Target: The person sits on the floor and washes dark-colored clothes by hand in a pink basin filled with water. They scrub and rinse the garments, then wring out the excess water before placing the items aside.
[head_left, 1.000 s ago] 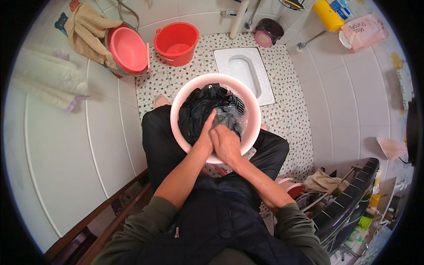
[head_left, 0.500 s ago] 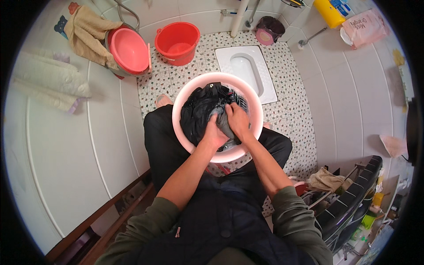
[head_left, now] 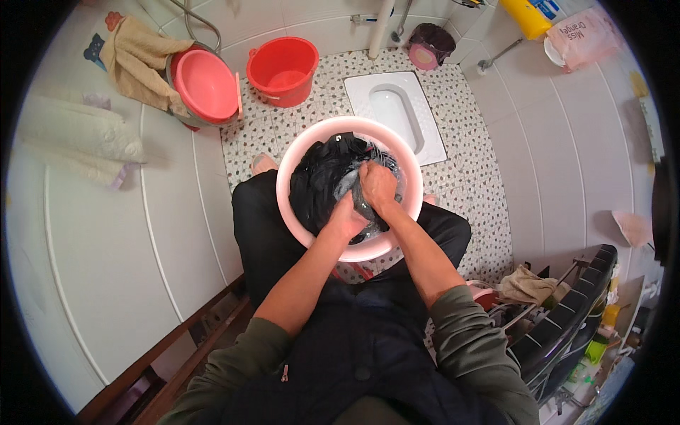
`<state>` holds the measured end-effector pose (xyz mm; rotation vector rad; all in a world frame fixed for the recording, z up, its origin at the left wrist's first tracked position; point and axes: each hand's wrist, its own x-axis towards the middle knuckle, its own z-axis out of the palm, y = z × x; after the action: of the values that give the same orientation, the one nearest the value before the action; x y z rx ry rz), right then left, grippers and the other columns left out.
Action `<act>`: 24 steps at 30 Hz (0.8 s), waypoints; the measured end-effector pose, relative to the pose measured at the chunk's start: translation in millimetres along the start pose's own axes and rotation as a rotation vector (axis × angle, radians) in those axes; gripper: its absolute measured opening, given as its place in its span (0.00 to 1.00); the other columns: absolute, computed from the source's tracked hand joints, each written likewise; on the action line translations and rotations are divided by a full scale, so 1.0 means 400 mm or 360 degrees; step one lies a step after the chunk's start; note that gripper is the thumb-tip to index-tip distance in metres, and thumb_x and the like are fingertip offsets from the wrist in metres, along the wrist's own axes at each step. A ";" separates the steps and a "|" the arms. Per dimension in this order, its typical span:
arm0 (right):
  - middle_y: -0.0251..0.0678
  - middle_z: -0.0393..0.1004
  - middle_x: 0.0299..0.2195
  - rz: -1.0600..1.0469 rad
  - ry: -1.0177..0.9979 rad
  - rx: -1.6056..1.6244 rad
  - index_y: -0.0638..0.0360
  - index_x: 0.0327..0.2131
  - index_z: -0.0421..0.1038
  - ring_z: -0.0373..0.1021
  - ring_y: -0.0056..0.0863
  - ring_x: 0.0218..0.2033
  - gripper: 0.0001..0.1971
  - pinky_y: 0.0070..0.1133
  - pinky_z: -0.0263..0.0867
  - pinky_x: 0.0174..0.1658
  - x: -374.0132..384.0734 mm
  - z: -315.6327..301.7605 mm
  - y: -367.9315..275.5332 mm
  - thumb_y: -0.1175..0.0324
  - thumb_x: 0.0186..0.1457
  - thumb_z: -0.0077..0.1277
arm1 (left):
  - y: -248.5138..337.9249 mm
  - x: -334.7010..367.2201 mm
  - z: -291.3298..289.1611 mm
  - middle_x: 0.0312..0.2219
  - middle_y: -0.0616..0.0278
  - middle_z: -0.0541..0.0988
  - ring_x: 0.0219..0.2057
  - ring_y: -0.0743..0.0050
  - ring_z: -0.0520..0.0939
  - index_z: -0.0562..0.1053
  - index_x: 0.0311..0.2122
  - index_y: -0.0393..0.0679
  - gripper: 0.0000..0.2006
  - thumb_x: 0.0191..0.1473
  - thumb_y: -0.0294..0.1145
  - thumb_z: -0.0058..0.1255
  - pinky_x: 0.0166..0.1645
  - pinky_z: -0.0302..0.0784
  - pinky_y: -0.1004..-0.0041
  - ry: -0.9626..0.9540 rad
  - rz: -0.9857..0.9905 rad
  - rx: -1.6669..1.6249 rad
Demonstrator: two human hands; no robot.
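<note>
Both hands have shifted toward the far side of the pink basin (head_left: 297, 166) since the earlier frames, the right hand (head_left: 377, 185) now higher over the laundry than it was a second ago. Dark wet clothing (head_left: 322, 180) fills the basin's left and middle portion, with soapy water visible at the right inner wall. A grey fold of the fabric (head_left: 358, 202) lies between the two hands. Right hand: fingers clenched around that grey fold, knuckles up. Left hand (head_left: 347, 218): pressed into the clothing at the near side of the basin, fingers curled on the fabric, touching the right hand. The basin sits on the speckled tile floor (head_left: 474, 191), between the person's knees, near the floor's middle.

Just beyond the basin, toward the far edge of the floor, lies a white squat toilet pan (head_left: 397, 110). A red bucket (head_left: 283, 71) stands at the far left corner of the floor, and beside it a pink basin on its side (head_left: 205, 85) with a tan towel (head_left: 138, 64) draped next to it. A black rack (head_left: 567, 319) stands at the right edge, with a crumpled beige cloth (head_left: 528, 283) near it.
</note>
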<state>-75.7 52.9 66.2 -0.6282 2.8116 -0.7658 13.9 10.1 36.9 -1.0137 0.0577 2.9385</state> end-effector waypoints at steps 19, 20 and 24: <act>0.51 0.74 0.24 -0.0234 0.0057 0.0042 0.61 0.23 0.69 0.71 0.52 0.27 0.16 0.42 0.66 0.32 -0.048 -0.014 -0.025 0.62 0.58 0.40 | 0.010 -0.017 0.038 0.50 0.59 0.71 0.51 0.62 0.71 0.67 0.51 0.45 0.19 0.62 0.44 0.34 0.57 0.65 0.59 0.0237 0.0012 0.0066; 0.52 0.74 0.25 -0.0179 0.0077 0.0032 0.61 0.24 0.69 0.71 0.53 0.27 0.16 0.42 0.66 0.33 -0.019 -0.014 -0.022 0.61 0.58 0.39 | 0.013 -0.009 0.030 0.52 0.58 0.69 0.53 0.61 0.69 0.65 0.53 0.45 0.20 0.63 0.45 0.31 0.58 0.62 0.58 0.0171 0.0024 0.0067; 0.55 0.73 0.26 0.0055 -0.0046 0.0176 0.64 0.27 0.70 0.70 0.56 0.30 0.20 0.42 0.64 0.35 0.027 0.009 0.037 0.55 0.59 0.41 | 0.007 -0.010 0.029 0.55 0.57 0.66 0.57 0.59 0.65 0.62 0.57 0.44 0.23 0.64 0.47 0.29 0.60 0.60 0.56 0.0139 0.0055 0.0091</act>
<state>-89.8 58.0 55.0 -0.5661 2.7247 -0.8909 9.7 7.8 48.7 -1.1431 0.1624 2.9035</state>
